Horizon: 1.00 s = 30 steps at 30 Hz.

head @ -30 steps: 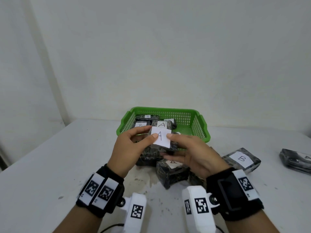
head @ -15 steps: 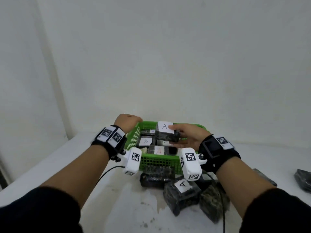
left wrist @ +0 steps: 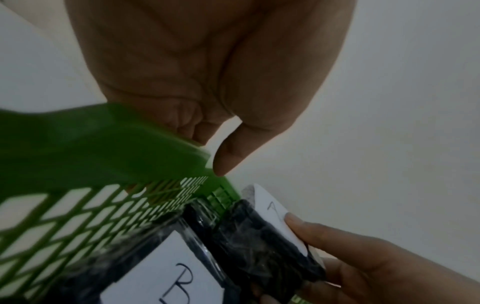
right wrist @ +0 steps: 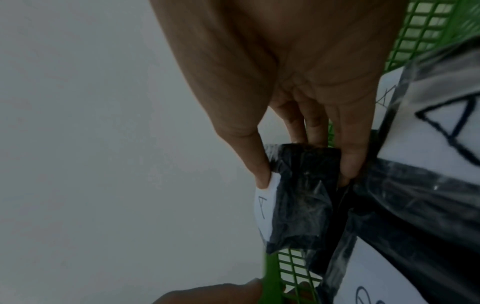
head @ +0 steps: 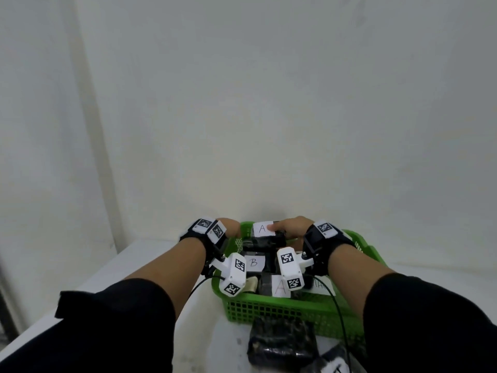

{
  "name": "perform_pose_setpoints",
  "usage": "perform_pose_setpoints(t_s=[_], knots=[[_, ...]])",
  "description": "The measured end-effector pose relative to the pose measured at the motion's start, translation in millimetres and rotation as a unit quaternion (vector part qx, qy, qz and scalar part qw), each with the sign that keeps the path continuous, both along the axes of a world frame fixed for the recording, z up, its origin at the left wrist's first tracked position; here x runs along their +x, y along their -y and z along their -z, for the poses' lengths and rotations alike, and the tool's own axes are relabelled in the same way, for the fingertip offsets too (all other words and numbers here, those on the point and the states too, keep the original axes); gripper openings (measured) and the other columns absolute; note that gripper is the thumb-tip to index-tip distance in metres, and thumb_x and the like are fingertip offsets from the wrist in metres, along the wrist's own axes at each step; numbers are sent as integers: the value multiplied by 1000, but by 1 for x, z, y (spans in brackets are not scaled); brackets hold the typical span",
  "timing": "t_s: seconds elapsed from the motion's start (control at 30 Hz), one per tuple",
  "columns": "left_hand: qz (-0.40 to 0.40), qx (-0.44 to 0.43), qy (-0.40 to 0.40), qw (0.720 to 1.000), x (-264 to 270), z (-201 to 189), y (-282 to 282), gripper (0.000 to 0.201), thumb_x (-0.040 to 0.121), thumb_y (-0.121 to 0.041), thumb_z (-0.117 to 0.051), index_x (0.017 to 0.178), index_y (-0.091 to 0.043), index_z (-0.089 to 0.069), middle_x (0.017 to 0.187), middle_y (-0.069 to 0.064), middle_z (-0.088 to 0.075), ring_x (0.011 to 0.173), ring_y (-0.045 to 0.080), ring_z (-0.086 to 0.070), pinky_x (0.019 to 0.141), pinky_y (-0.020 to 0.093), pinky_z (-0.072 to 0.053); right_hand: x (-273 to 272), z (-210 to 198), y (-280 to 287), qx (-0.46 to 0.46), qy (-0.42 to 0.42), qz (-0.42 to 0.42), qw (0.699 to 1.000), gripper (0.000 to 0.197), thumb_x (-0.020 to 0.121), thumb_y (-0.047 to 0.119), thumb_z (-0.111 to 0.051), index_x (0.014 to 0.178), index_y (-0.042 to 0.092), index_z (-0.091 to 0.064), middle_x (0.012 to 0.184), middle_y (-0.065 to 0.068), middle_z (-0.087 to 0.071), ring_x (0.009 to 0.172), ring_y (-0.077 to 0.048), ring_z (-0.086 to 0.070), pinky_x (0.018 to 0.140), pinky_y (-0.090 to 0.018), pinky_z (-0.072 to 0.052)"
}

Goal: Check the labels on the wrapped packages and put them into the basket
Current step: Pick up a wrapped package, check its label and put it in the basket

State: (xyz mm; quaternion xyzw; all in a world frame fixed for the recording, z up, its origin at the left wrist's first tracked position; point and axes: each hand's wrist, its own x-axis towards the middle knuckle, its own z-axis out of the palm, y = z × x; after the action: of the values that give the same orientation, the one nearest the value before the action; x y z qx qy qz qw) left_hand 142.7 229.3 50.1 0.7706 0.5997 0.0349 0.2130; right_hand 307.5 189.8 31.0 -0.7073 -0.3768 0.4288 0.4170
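The green basket [head: 295,309] stands on the white table and holds several black wrapped packages, one labelled B [head: 252,262] and one labelled A [head: 279,286]. My right hand [head: 285,228] pinches another black package with an A label [head: 265,232] over the basket's far end. In the right wrist view the thumb and fingers of that hand [right wrist: 303,176] clamp the package [right wrist: 303,195] by its end. My left hand [head: 232,230] grips the basket's far left rim [left wrist: 103,144], fingers curled behind it and the thumb [left wrist: 228,160] at the corner.
A black wrapped package [head: 282,343] lies on the table just in front of the basket. Another with a white label [head: 333,366] shows at the bottom edge. A plain wall stands close behind the basket. The table's left edge [head: 80,286] runs diagonally.
Both hands have reached forward from above the table to the basket's far end. The left hand let go of the A package and took the rim; the right hand carried the package along.
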Motion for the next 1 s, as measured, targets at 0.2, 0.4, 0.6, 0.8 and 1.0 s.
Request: perform_pose_setpoints(t_s=[0.2,0.4,0.6,0.8,1.0], knots=[[64,-1,-106,992,1,13,-24,40,106,-16,-41,141,3,-46,146,20,-48,134,33,-46,107,33,-36,-11,7,-22,17,-15,22,999,18,91,12,-78,91,-1,-66,78,-12,-64,64,-26,-64,43,-30,-55],[110,26,-155,982,3,11,-29,40,105,-17,-42,138,6,-47,145,22,-48,134,34,-46,107,35,-35,-14,12,-34,27,-20,54,998,20,90,14,-78,86,2,-64,77,-10,-64,64,-23,-62,43,-27,-52],[141,40,-190,971,2,11,-32,40,105,-16,-43,137,6,-48,144,21,-50,133,33,-47,105,34,-36,-19,12,-35,34,-17,49,998,20,91,10,-77,98,-5,-67,75,-11,-62,62,-22,-61,31,-24,-48],[153,42,-198,967,0,11,-34,39,104,-15,-44,136,7,-49,142,22,-52,131,34,-49,104,35,-37,-24,8,-32,6,10,21,1000,28,86,13,-83,80,0,-59,72,-14,-62,56,-24,-62,33,-24,-47],[162,47,-205,964,-2,8,-30,39,105,-16,-43,136,8,-49,142,23,-50,110,28,-51,105,35,-37,-20,14,-41,16,-17,44,999,18,89,8,-80,88,-3,-66,74,-14,-66,59,-24,-66,46,-33,-60]])
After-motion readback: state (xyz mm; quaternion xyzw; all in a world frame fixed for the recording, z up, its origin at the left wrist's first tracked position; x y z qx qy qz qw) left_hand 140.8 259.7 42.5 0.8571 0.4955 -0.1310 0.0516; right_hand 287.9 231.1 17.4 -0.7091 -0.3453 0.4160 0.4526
